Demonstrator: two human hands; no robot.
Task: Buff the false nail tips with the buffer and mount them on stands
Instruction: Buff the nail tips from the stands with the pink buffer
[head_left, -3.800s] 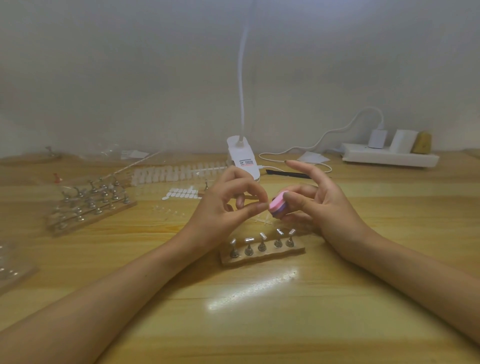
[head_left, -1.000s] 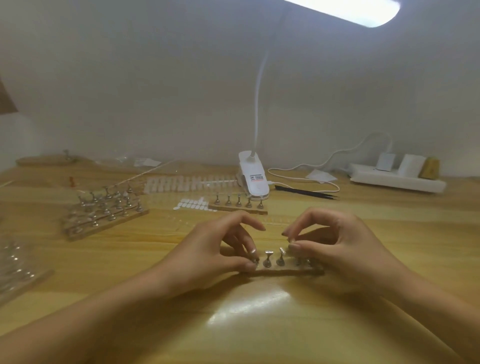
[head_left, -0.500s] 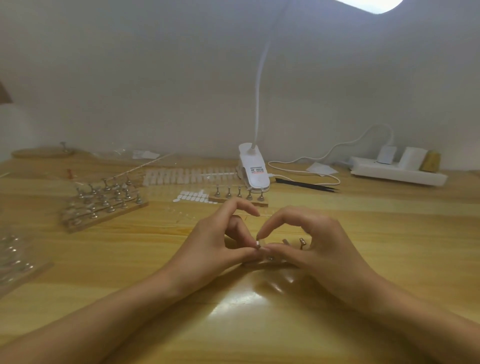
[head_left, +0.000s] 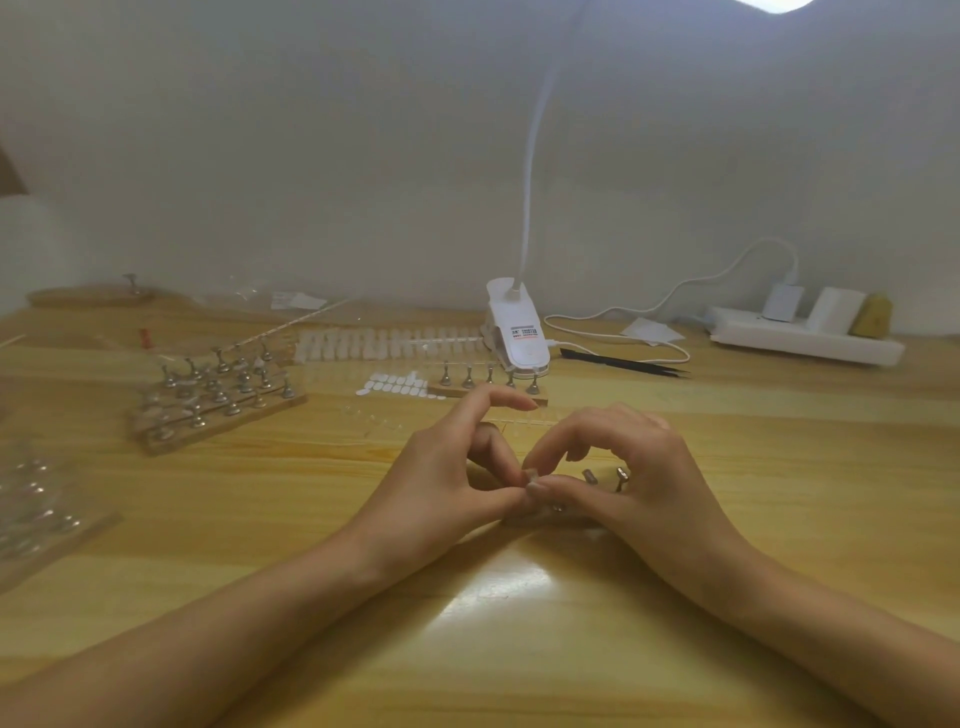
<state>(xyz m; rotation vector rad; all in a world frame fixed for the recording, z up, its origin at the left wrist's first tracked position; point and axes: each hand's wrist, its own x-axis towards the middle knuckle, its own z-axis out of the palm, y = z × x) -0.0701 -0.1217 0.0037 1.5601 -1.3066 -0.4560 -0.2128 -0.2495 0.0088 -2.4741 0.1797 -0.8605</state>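
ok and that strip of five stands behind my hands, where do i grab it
Pinch its wooden base across the front and back edges at the left end, coming in low from the left. The metal pegs stand upright along the top, and the lamp clamp sits close behind the right end.

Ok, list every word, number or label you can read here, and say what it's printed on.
Label on the white clip lamp base: a dark strip with lines of red print below it, too small and blurred to read.
Power strip and its plugs: no print can be made out.
No other text is visible.
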